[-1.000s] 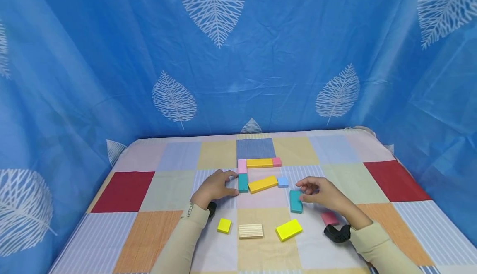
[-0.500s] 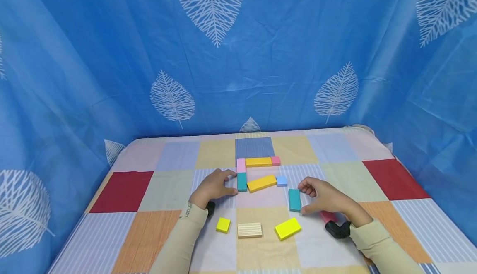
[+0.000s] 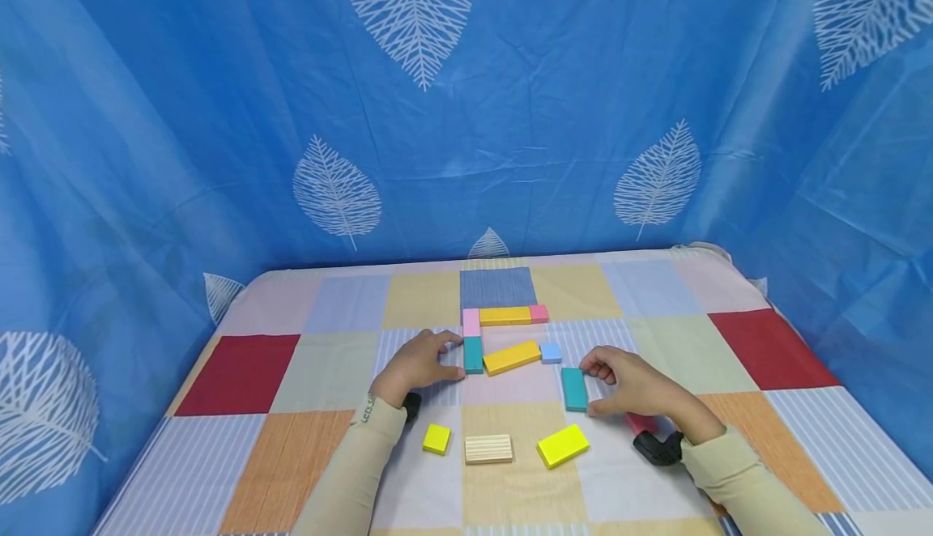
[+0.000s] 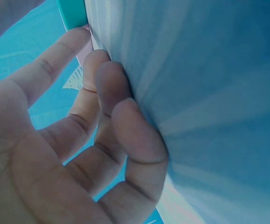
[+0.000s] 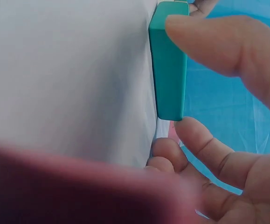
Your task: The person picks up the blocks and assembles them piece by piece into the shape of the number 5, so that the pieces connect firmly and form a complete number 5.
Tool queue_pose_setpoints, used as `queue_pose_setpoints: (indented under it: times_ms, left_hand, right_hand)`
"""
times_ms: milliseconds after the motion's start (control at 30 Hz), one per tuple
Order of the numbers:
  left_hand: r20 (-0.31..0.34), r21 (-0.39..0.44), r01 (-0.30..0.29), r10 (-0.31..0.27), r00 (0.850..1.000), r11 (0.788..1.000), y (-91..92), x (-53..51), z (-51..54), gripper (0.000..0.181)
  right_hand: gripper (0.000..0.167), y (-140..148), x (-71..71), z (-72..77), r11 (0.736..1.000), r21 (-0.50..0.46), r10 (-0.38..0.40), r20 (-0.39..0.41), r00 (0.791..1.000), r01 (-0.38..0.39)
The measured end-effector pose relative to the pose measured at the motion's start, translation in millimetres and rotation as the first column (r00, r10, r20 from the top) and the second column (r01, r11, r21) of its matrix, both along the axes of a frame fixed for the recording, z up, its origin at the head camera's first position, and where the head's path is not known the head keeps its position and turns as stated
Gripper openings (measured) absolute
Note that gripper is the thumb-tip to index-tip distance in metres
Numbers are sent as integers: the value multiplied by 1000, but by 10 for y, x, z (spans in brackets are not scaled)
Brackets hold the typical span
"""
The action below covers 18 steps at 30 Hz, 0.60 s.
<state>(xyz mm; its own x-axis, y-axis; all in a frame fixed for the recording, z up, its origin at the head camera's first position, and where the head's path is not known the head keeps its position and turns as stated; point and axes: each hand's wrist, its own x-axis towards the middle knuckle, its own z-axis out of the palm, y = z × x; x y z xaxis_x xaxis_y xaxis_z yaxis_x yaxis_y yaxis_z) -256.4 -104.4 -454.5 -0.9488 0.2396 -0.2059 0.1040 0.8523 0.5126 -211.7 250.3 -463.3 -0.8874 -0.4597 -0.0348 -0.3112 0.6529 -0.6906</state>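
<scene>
In the head view my left hand (image 3: pixel 421 364) rests beside an upright-running teal block (image 3: pixel 473 355); its thumb and index fingertips are at that block's left side. In the left wrist view the fingers are loosely bent and hold nothing. My right hand (image 3: pixel 632 382) holds another teal block (image 3: pixel 574 389) at its right edge, thumb at the near corner and index finger at the far corner. In the right wrist view the thumb lies over one end of the teal block (image 5: pixel 169 70), the index fingertip at the other; the remaining fingers are curled.
Along the row lie a pink block (image 3: pixel 471 323), a long orange block (image 3: pixel 504 316), a small pink block (image 3: pixel 538 314), a tilted orange block (image 3: pixel 513 358) and a blue block (image 3: pixel 551 353). Nearer are yellow blocks (image 3: pixel 436 440), a ridged wooden block (image 3: pixel 488 449) and a red block (image 3: pixel 641 424).
My right thumb has shifted from the teal block's side to its near corner. That block has slid slightly left and away. The left hand stays in place.
</scene>
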Motion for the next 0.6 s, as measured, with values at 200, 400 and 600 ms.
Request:
queue_pose_setpoints:
  times_ms: [200, 400, 600]
  left_hand:
    - [0, 4, -1, 1, 1000, 1000, -8, 8, -18, 61]
    - [0, 7, -2, 2, 1000, 1000, -8, 18, -17, 61]
    - [2, -9, -7, 8, 1000, 1000, -4, 21, -10, 62]
  right_hand:
    - [52, -25, -14, -7, 1000, 12, 19, -25, 1000, -19]
    - [53, -43, -7, 10, 999, 4, 46, -47, 998, -46]
    - [53, -75, -20, 13, 998, 12, 61, -70, 996, -60]
